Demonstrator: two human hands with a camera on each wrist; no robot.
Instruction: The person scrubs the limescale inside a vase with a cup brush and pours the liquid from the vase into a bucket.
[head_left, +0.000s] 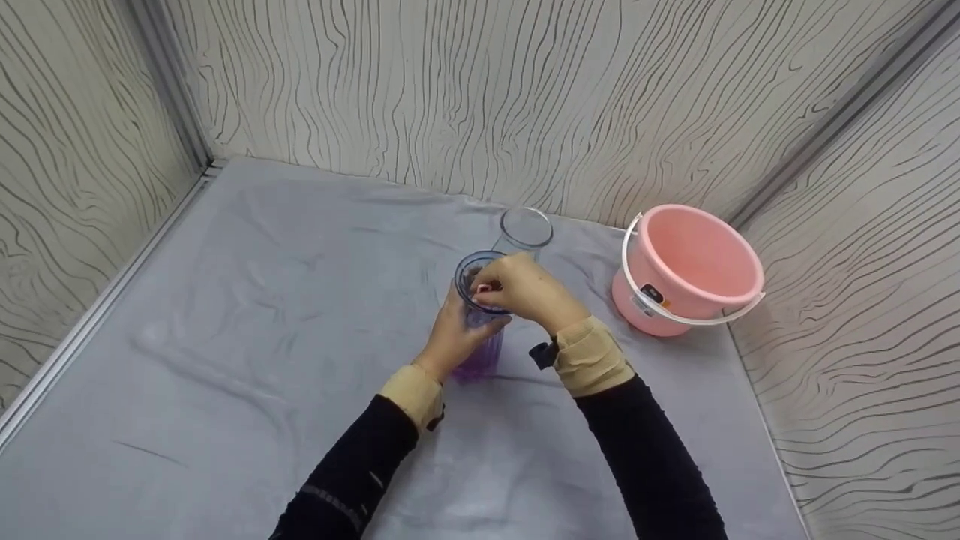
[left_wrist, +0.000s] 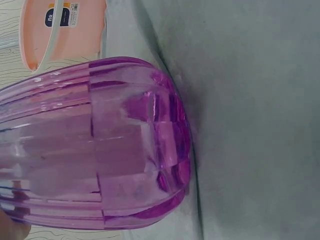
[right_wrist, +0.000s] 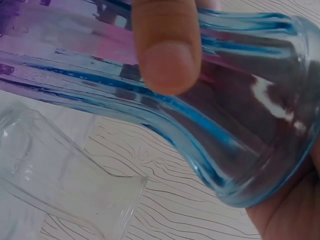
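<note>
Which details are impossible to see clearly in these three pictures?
- Head view: the right hand covers the blue cup mouth, so its inside is hidden.
- Head view: bucket label too small to read.
- Left wrist view: left hand almost out of frame; the purple cup fills it.
- Right wrist view: clear glass cut by the edge.

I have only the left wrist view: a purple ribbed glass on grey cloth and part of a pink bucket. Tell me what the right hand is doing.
Observer: The right hand pinches the blue rim of the purple ribbed glass.
Operator: Report the left hand.
Observer: The left hand grips that glass from the side.
Operator: Name anything else nearby.
Observer: A clear plastic cup stands just behind the glass, left of the pink plastic bucket.
</note>
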